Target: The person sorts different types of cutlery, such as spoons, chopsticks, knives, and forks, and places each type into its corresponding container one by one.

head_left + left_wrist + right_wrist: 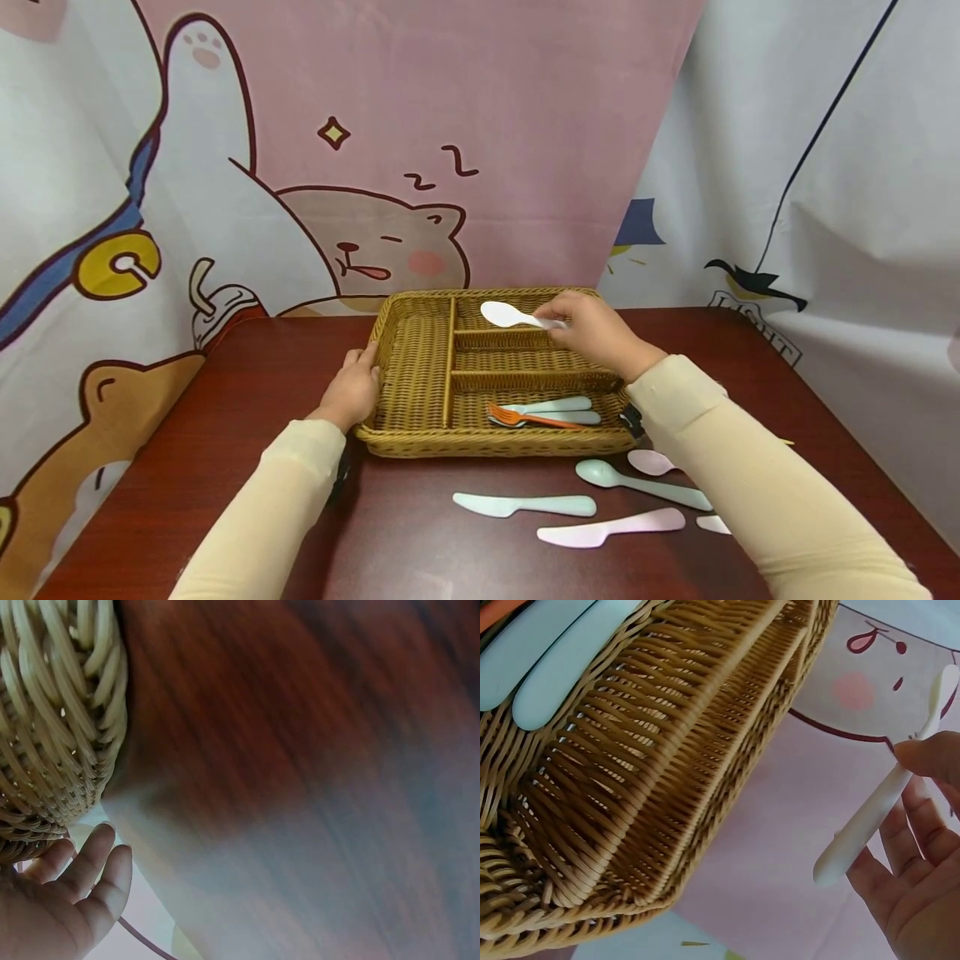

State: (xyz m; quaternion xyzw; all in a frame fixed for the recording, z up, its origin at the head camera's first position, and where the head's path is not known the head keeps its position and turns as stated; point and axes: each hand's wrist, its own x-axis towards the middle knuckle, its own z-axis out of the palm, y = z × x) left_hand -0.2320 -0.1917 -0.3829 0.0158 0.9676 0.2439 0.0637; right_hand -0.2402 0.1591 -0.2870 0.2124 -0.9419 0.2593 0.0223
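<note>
As fingers (558,306) pinch, a spoon (516,317) (white) lies between.

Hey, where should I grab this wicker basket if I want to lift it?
I'd take the wicker basket by the rim at its left and right ends, coming in from both sides. It is wider than deep, with a raised rim to hook; cutlery lies in its near right compartment, so gripping both ends should help keep it level. The left hand is at the left end.

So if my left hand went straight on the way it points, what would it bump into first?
Most likely the left side of the wicker basket; your left hand is right beside it and seems to be touching it.
</note>
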